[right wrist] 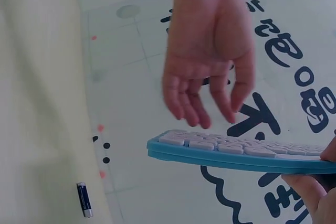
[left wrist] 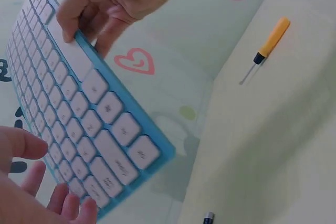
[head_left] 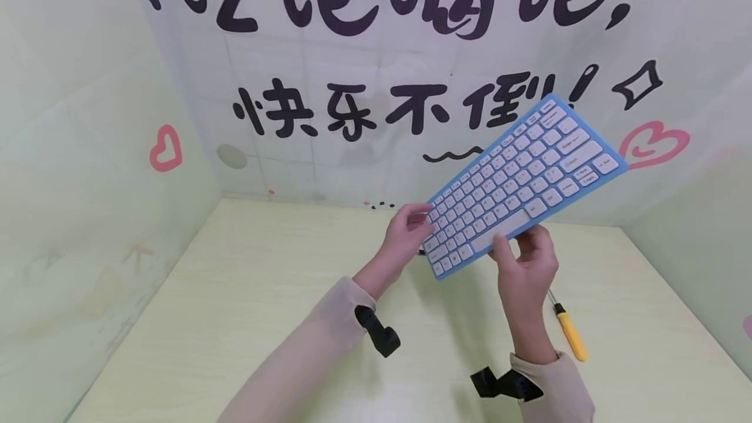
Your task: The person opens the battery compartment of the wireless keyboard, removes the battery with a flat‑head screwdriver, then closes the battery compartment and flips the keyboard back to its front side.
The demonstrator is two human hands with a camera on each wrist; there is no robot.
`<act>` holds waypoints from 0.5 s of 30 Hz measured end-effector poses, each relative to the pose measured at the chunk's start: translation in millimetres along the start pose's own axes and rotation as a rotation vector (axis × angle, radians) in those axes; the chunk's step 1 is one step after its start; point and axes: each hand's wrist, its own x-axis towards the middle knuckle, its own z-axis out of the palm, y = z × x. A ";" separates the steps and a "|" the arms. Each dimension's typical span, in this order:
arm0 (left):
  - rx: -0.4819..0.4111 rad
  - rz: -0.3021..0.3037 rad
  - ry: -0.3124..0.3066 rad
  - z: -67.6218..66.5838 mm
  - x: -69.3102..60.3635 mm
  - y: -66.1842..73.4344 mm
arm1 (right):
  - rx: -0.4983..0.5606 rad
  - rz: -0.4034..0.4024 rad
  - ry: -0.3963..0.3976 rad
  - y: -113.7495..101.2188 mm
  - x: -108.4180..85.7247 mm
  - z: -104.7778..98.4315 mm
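A blue keyboard (head_left: 511,188) with white keys is held up off the table, tilted, its keys toward the head camera. My right hand (head_left: 529,266) pinches its near long edge by the space bar, thumb on the key side and fingers behind. My left hand (head_left: 407,234) is beside the keyboard's left end with its fingers loosely bent. In the right wrist view, a gap separates the left hand (right wrist: 210,51) from the keys. The keyboard's underside is mostly hidden.
A screwdriver (head_left: 571,331) with a yellow handle lies on the table (head_left: 235,318), right of the right forearm. A small dark cylinder with a silvery end, like a battery (right wrist: 84,200), lies on the table near the back wall (head_left: 329,175), which carries black lettering.
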 end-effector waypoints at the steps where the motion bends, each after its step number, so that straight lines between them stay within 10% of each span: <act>1: 0.004 -0.021 0.031 -0.5 -0.6 -4.6 | 0.025 0.010 0.007 1.2 1.4 -0.7; 6: -0.086 -0.070 0.089 -1.7 -2.8 -22.0 | 0.158 0.060 0.048 2.4 7.6 -3.9; 15: -0.514 -0.103 -0.064 -3.8 -7.4 -33.4 | 0.249 0.111 0.100 -1.3 9.6 -3.8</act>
